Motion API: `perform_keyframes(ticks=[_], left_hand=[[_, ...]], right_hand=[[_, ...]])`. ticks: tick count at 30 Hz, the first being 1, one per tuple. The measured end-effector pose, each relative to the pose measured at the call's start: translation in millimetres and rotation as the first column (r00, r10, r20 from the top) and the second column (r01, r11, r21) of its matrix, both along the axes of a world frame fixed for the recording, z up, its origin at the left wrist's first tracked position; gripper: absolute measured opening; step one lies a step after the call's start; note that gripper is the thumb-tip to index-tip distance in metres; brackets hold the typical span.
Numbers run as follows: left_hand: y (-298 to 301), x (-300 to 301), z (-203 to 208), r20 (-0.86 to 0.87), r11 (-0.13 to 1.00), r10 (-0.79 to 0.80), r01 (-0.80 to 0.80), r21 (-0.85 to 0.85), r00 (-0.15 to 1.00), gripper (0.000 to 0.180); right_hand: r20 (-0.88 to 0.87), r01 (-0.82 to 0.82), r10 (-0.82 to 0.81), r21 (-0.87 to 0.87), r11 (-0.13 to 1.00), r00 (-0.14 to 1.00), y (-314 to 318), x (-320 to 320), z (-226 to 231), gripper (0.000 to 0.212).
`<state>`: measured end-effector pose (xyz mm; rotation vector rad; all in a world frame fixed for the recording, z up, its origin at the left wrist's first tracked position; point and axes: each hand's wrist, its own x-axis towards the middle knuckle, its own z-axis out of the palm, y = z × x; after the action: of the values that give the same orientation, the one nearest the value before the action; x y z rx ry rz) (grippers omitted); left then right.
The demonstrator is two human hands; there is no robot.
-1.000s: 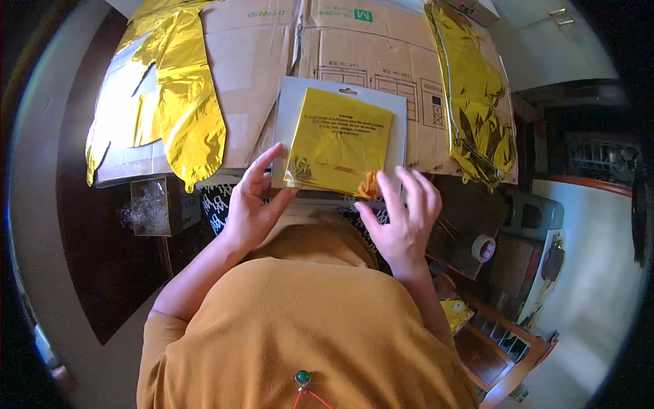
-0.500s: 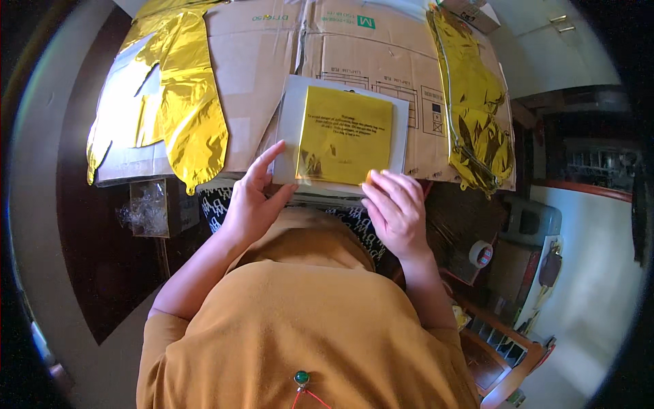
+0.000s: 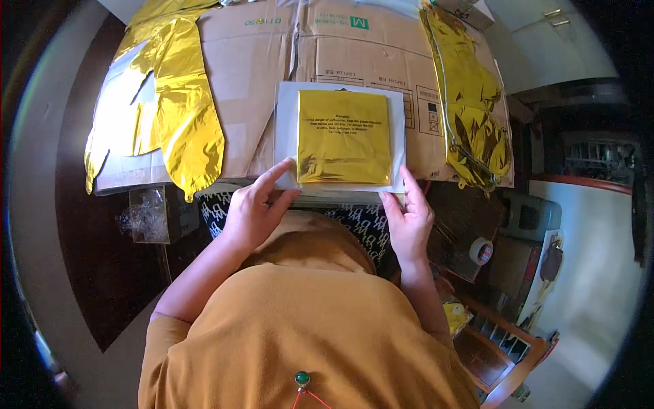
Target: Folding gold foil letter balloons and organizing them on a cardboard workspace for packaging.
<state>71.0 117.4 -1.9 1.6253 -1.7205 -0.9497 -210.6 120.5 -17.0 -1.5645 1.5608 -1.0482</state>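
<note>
A flat, square gold foil packet (image 3: 344, 146) in a clear printed bag lies on a white board (image 3: 287, 116) at the front edge of the cardboard. My left hand (image 3: 255, 213) grips the board's lower left corner, index finger along the side and thumb at the bottom edge. At the lower right corner, my right hand (image 3: 411, 219) holds it the same way, with thumb below and index finger up the side. The undersides of the fingers at both corners are hidden.
Large flattened cardboard (image 3: 245, 75) forms the work surface. Gold foil balloon pieces lie at its left (image 3: 184, 102) and right (image 3: 470, 102), hanging slightly over the front edge. A tape roll (image 3: 481, 251) and a wooden chair (image 3: 504, 368) are low on the right.
My right hand has moved from the packet's lower right corner out to the board's corner. The board now sits straighter, with the gold packet squared on it. My left hand stays near its corner.
</note>
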Motion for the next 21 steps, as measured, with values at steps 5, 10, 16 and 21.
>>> perform_keyframes(ticks=[5, 10, 16, 21], left_hand=[[-3.9, -3.2, 9.5, -0.066, 0.996, 0.067, -0.063, 0.061, 0.996, 0.046], [-1.9, -5.2, 10.8, -0.159, 0.963, 0.157, -0.115, 0.245, 0.975, 0.047], [8.4, -8.6, 4.1, -0.692, 0.975, 0.190, -0.050, 0.217, 0.697, 0.058], [1.5, -8.1, 4.2, -0.641, 0.975, 0.172, -0.035, 0.221, 0.748, 0.058]], right_hand=[[0.313, 0.029, -0.033, 0.016, 0.999, 0.949, -8.5, 10.2, 3.7, 0.067], [0.526, -0.077, -0.025, 0.171, 0.982, 0.850, -11.7, 0.2, 11.8, 0.067], [0.557, -0.128, -0.044, 0.266, 0.955, 0.829, -5.8, -5.9, 25.3, 0.075], [0.618, -0.118, -0.023, 0.187, 0.975, 0.786, -4.3, -1.4, 14.5, 0.079]])
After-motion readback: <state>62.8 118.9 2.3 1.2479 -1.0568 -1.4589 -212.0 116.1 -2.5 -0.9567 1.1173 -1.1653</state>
